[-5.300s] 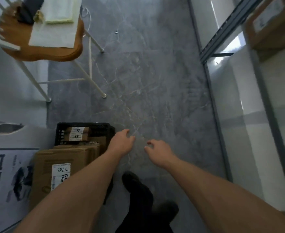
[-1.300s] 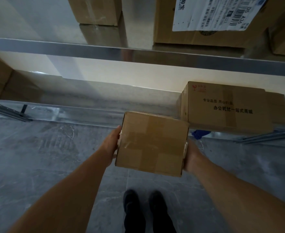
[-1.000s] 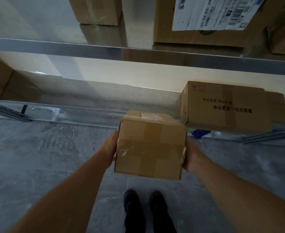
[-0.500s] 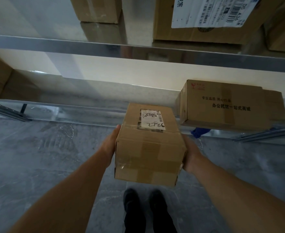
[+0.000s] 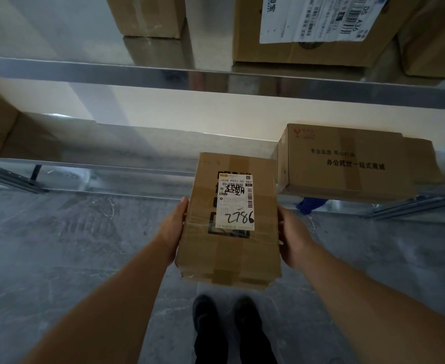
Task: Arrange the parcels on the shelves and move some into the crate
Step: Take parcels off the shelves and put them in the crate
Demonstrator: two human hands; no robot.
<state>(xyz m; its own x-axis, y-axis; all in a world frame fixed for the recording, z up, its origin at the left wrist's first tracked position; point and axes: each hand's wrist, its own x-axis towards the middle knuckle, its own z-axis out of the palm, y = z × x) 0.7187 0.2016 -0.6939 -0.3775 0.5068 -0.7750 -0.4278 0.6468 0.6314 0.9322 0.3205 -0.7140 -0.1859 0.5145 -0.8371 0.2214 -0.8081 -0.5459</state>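
Parcel (image 5: 229, 222), label (image 5: 236, 203) marked 2786 facing up, held above the floor in front of the lower shelf (image 5: 127, 164), near a printed carton (image 5: 352, 164) on that shelf; left hand (image 5: 172, 229) grips its left side, right hand (image 5: 293, 237) its right; fingers mostly hidden, apparently curled beneath.

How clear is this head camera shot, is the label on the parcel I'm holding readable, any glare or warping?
Head view: the label on the parcel is sharp, handwritten 2786 legible; the upper shelf's metal mirrors the boxes on it; lower shelf rails splay from wide-angle distortion; floor dim, back wall brighter.
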